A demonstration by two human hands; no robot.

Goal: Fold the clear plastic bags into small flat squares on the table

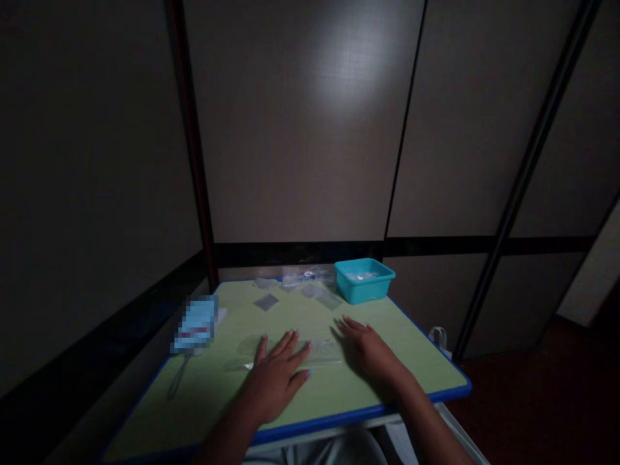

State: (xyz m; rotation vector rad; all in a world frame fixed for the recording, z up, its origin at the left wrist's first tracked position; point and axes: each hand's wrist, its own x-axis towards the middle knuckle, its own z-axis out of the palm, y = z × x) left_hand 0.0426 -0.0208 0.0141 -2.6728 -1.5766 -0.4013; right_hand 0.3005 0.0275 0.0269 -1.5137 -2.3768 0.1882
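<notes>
A clear plastic bag (324,352) lies flat across the middle of the green table (334,394). My left hand (278,374) rests over its left part, palm down with the fingers spread. Just past the bag's right end is my right hand (368,345), fingers stretched out and low over the table, holding nothing. Whether its fingertips touch the table I cannot tell.
At the back right stands a turquoise basin (365,290) with clear plastic inside. Small clear sheets (266,301) and crumpled plastic (310,276) lie along the back edge. A blurred light-blue object (196,323) with a strap is at the left edge.
</notes>
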